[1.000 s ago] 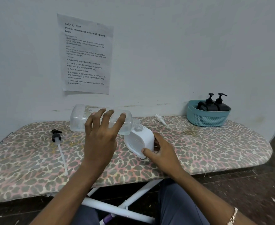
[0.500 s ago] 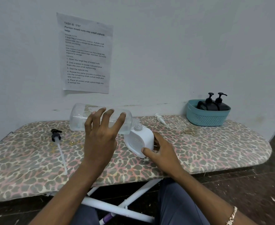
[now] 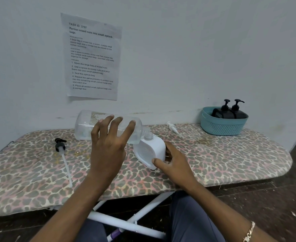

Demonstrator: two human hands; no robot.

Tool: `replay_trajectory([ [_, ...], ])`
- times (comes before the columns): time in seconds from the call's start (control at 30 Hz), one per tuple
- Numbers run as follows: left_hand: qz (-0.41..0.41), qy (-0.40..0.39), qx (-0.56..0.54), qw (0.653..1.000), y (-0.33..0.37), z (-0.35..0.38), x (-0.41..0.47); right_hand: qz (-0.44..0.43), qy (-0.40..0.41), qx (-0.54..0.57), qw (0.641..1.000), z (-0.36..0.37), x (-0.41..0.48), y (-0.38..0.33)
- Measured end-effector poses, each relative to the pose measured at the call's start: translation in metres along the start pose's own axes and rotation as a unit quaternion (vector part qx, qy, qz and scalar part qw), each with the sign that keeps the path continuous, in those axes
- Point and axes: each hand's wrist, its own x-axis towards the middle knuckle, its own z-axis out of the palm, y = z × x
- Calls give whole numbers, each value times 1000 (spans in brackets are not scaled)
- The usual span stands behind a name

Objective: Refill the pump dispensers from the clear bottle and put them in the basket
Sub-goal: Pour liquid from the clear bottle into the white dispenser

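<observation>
1. Fingers point(image 3: 116, 126) of left hand point(image 3: 108, 147): spread wide and curved over top of clear bottle point(image 3: 91, 126), holding it on its side, neck pointing right.
2. Clear bottle: lifted above board, tipped about level, its mouth meeting threaded neck of white dispenser point(image 3: 150, 151). Almost empty, only a little liquid seen near the low side.
3. Fingers point(image 3: 158, 161) of right hand point(image 3: 175, 165): half closed around lower right corner of white dispenser, thumb on front face, other fingers hidden behind body. Held tilted toward the left, base touching ironing board point(image 3: 231, 159).
4. White dispenser: without pump, near middle of board, between both hands.
5. White pump point(image 3: 172, 127): lay on board behind and right of white dispenser, apart from it, tube pointing right.
6. Black pump point(image 3: 60, 145): lay on left part of board, long clear tube stretched toward the near edge.
7. Teal basket point(image 3: 222, 126): stood at far right end of board near wall, with two black dispensers point(image 3: 231, 112) inside, side by side, pumps on.
8. Printed paper sheet point(image 3: 91, 56): stuck on wall above clear bottle.
9. Bracelet point(image 3: 248, 233): seen on right wrist, bottom edge of view.
</observation>
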Motion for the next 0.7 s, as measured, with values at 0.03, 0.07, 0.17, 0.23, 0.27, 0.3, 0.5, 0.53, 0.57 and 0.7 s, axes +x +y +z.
replay_trajectory([
  [0.03, 0, 1, 0, 1000, 0, 0, 0, -1, 0, 2, 1000, 0, 0, 0],
  [0.07, 1, 2, 0, 1000, 0, -1, 0, -1, -1, 4, 1000, 0, 0, 0],
  [0.17, 3, 3, 2, 1000, 1, -1, 0, 1, -2, 6, 1000, -1, -1, 1],
  [0.23, 3, 2, 3, 1000, 1, -1, 0, 1, -2, 7, 1000, -1, -1, 1],
  [0.27, 3, 2, 3, 1000, 0, -1, 0, 1, -2, 7, 1000, -1, -1, 1],
  [0.3, 3, 2, 4, 1000, 0, 0, 0, 1, -2, 8, 1000, 0, 0, 1],
  [0.5, 3, 4, 5, 1000, 0, 0, 0, 0, -2, 3, 1000, 0, 0, 2],
  [0.53, 2, 4, 6, 1000, 0, 0, 0, 0, -3, 2, 1000, 0, 0, 2],
  [0.57, 2, 3, 6, 1000, 0, 0, 0, 0, -2, 1, 1000, 0, 0, 2],
  [0.7, 3, 3, 6, 1000, 1, 0, 0, 2, -4, 0, 1000, -1, 0, 3],
])
